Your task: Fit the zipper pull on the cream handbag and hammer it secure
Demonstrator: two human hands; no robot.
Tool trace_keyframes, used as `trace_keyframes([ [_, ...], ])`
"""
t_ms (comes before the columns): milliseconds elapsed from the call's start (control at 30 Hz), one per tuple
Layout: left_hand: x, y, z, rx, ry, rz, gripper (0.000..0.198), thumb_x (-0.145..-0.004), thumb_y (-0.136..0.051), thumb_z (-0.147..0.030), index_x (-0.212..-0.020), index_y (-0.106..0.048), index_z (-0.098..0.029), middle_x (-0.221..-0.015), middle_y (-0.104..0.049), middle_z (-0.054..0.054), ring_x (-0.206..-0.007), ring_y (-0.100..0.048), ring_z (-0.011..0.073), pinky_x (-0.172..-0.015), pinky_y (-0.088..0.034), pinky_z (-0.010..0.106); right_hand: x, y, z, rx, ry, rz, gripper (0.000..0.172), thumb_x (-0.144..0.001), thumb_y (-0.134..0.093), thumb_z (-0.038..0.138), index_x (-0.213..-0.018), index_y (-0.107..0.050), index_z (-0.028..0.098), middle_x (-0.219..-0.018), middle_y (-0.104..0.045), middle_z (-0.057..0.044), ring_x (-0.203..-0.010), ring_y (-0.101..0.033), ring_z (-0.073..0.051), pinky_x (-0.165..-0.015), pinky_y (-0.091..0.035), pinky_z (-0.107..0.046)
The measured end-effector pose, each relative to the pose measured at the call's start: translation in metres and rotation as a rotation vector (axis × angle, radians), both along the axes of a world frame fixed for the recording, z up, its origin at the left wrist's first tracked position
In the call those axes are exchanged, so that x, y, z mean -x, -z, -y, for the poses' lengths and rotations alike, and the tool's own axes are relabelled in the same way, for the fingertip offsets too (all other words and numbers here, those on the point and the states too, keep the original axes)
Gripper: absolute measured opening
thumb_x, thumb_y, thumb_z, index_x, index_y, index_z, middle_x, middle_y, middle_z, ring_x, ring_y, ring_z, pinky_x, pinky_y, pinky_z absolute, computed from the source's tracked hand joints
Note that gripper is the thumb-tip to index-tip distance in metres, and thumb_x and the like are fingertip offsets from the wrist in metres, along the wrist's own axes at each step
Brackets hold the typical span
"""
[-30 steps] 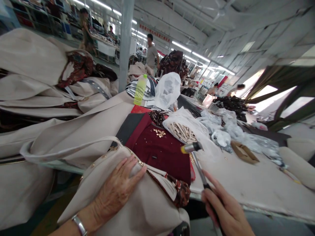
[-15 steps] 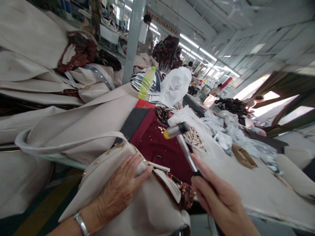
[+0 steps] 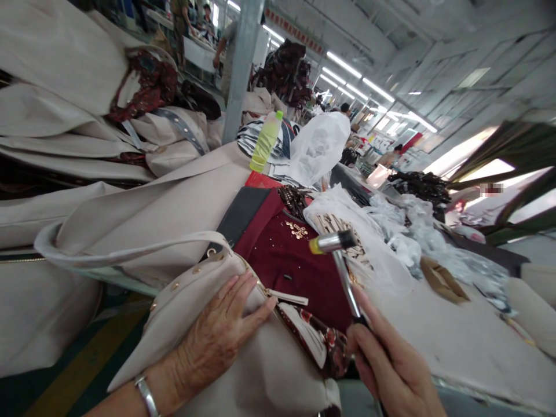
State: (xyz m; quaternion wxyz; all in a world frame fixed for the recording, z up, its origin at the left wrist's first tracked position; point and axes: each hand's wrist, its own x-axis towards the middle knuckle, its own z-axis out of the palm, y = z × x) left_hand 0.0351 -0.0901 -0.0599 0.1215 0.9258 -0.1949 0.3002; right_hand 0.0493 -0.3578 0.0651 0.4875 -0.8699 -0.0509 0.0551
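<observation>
A cream handbag [image 3: 260,359] with gold studs and a patterned lining lies tilted at the near edge of the worktable. My left hand [image 3: 217,324] rests flat on its upper side, fingers stretched towards the zipped opening. A cream zipper pull [image 3: 287,297] lies just past my fingertips. My right hand [image 3: 386,353] is wrapped round the dark handle of a small hammer [image 3: 346,284], its head raised over the maroon cloth [image 3: 286,260]. The hammer head has one yellow face and one black face, and it is apart from the bag.
Small gold rings [image 3: 297,230] lie on the cloth near a white plastic bag [image 3: 334,202] of cream strips. A yellow-green bottle [image 3: 266,142] stands farther back by a metal post [image 3: 243,69]. Cream bags [image 3: 56,133] are piled left; a brown cardboard box [image 3: 443,281] lies right.
The view has shifted slightly, moving most things a little to the right. The hammer in my right hand appears slightly lower. My left hand stays on the handbag.
</observation>
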Motion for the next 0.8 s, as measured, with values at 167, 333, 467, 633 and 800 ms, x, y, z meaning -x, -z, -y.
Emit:
trace_keyframes([
  [167, -0.001, 0.01, 0.002, 0.097, 0.035, -0.001, 0.056, -0.098, -0.034, -0.006, -0.143, -0.053, -0.034, -0.15, -0.044, 0.015, -0.144, -0.043, 0.0321, -0.118, -0.039, 0.051, 0.011, -0.009, -0.021, -0.19, 0.305, -0.005, 0.072, -0.094, -0.065, 0.055, -0.156, -0.037, 0.031, -0.067, -0.056, 0.004, -0.049, -0.046, -0.009, -0.044, -0.038, -0.016],
  [333, -0.003, 0.012, 0.001, 0.099, 0.08, 0.017, 0.046, -0.102, -0.035, -0.012, -0.137, -0.059, -0.03, -0.148, -0.047, 0.015, -0.144, -0.042, 0.0293, -0.119, -0.032, 0.047, -0.009, 0.029, -0.018, 0.06, -0.022, -0.031, 0.054, -0.093, -0.064, 0.044, -0.142, -0.053, 0.022, -0.084, -0.065, 0.0, -0.067, -0.059, -0.015, -0.061, -0.048, -0.024],
  [467, -0.008, 0.0, 0.0, 0.134, 0.02, 0.028, 0.038, -0.106, -0.036, -0.023, -0.134, -0.06, -0.027, -0.145, -0.055, 0.01, -0.141, -0.045, 0.0274, -0.111, -0.033, 0.043, -0.031, 0.044, -0.021, 0.259, -0.177, -0.039, 0.026, -0.087, -0.059, 0.029, -0.11, -0.065, 0.019, -0.1, -0.071, -0.004, -0.092, -0.064, -0.021, -0.081, -0.047, -0.031],
  [633, -0.015, -0.015, -0.008, 0.042, 0.063, -0.028, 0.035, -0.107, -0.037, -0.033, -0.129, -0.062, -0.023, -0.135, -0.063, 0.007, -0.131, -0.051, 0.0288, -0.108, -0.033, 0.045, -0.057, 0.028, -0.039, 0.261, -0.232, -0.026, 0.019, -0.084, -0.06, 0.019, -0.103, -0.064, 0.019, -0.087, -0.068, 0.001, -0.08, -0.061, -0.018, -0.075, -0.044, -0.029],
  [800, -0.017, -0.014, -0.013, 0.012, 0.097, -0.037, 0.032, -0.106, -0.038, -0.03, -0.124, -0.064, -0.024, -0.122, -0.065, 0.006, -0.114, -0.054, 0.0278, -0.104, -0.034, 0.046, -0.087, 0.019, -0.062, 0.231, -0.335, -0.12, 0.021, -0.082, -0.067, 0.01, -0.102, -0.065, 0.017, -0.084, -0.065, 0.003, -0.074, -0.057, -0.014, -0.069, -0.042, -0.025],
])
